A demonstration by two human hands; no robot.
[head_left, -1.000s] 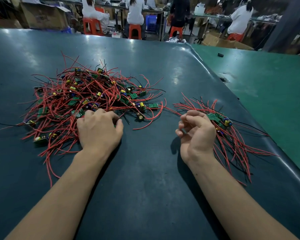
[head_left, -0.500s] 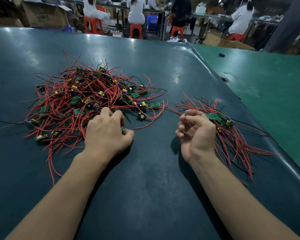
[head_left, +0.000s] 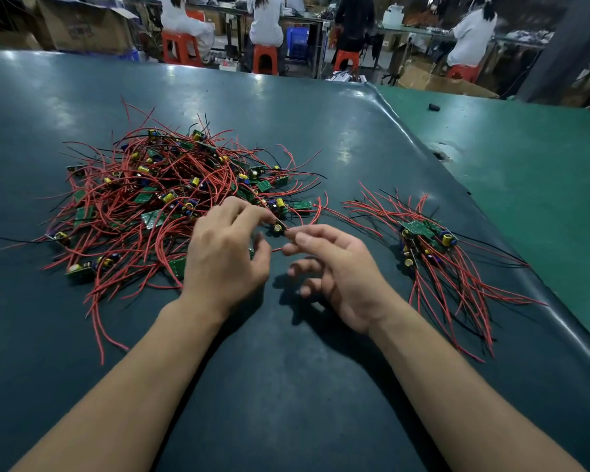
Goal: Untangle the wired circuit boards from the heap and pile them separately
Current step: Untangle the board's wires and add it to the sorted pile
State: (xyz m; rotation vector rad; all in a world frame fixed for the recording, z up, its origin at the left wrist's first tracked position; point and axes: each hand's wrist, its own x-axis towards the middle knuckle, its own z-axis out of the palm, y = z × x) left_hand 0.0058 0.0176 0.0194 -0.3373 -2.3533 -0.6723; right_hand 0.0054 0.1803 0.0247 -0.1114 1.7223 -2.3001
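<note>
A tangled heap of wired circuit boards, small green boards with yellow capacitors and red and black leads, lies at the left of the dark table. A smaller separate pile lies to the right. My left hand sits at the heap's near right edge, its curled fingers and thumb gripping one wired circuit board; a green corner shows by the thumb. My right hand is just right of it, thumb and forefinger pinching that board's red wire, the other fingers loose.
A green-covered table adjoins on the right, with a small black item on it. The dark mat's raised edge runs diagonally past the separate pile. Beyond the table, several seated people work on red stools; cardboard boxes stand at the back left.
My left hand has drawn one board out of the heap's right edge. My right hand has left the separate pile, swung left and taken hold of that board's red wire.
</note>
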